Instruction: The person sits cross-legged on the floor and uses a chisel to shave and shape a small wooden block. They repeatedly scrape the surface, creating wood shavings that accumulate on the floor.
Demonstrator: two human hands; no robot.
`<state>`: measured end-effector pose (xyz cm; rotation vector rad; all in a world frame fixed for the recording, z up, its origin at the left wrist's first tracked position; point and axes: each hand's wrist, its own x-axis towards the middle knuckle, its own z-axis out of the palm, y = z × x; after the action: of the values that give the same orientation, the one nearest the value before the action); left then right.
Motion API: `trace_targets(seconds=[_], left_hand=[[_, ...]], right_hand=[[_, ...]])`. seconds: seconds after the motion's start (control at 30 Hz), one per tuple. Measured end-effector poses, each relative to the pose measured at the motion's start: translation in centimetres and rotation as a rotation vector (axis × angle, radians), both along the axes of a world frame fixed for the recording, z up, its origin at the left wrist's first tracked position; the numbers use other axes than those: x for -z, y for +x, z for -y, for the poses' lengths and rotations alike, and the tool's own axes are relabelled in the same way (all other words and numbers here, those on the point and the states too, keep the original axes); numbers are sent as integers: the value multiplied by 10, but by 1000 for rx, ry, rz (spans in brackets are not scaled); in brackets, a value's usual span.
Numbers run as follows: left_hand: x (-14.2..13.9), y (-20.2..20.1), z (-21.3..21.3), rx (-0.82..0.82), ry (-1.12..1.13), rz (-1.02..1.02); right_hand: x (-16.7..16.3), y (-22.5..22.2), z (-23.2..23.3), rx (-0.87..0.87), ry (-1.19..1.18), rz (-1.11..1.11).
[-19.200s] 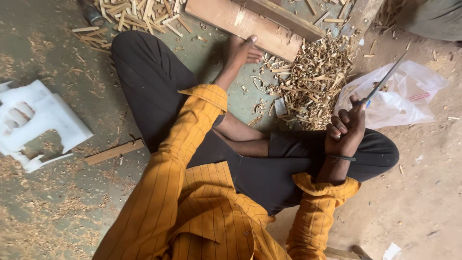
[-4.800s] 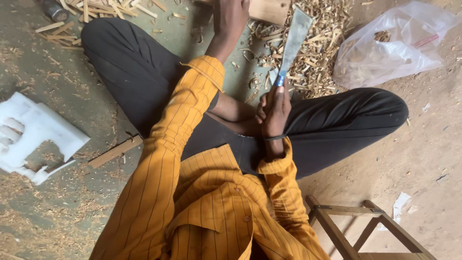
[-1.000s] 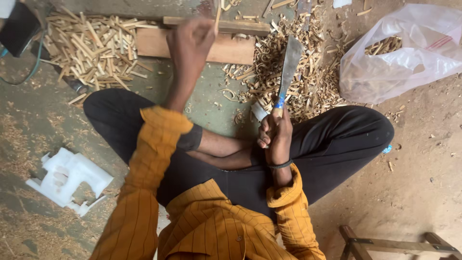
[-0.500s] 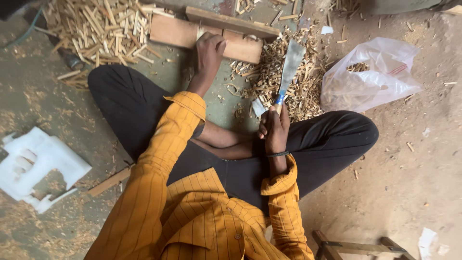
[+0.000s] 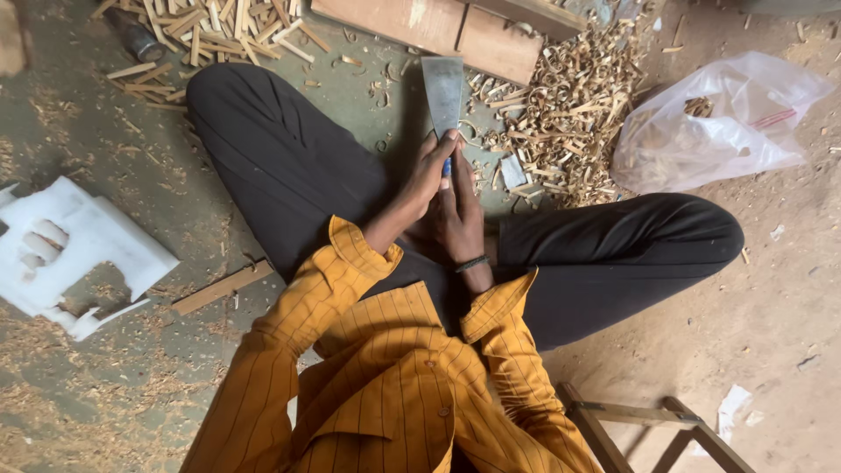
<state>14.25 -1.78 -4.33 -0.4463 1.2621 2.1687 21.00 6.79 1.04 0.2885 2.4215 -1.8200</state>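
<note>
Left hand [image 5: 427, 178]: grip closed on blade [image 5: 443, 92] | right hand [image 5: 459, 215]: grip closed on blade handle | plank [image 5: 455, 31] just beyond blade; shavings [image 5: 569, 105] right of blade

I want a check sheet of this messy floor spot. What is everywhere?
Surface: dusty floor with sawdust.
Job's things: flat blade tool with blue handle; wooden block beyond it.
Clutter: wood shavings, cut sticks, white foam piece, plastic bag, wood strip.
Grippers: left hand and right hand both wrap the tool's handle.
Cables: nothing seen.
Surroundings: wooden frame at lower right.
</note>
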Motion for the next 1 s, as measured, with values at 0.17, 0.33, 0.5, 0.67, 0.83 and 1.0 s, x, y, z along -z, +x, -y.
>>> trace_targets(seconds=[0.17, 0.33, 0.5, 0.67, 0.83, 1.0], left_hand=[[9, -7, 2, 5, -89, 34], [32, -4, -4, -32, -74, 26], [42, -8, -12, -43, -203, 24], [43, -35, -20, -5, -471, -117], [43, -84, -29, -12, -492, -70], [44, -80, -23, -27, -265, -287]], right_hand=[[-4, -10, 6, 4, 27, 69], [-8, -16, 10, -1, 25, 109], [-4, -15, 12, 14, 27, 161], [18, -32, 7, 9, 64, 87], [33, -69, 7, 226, 30, 558], [19, -60, 8, 159, -77, 30]])
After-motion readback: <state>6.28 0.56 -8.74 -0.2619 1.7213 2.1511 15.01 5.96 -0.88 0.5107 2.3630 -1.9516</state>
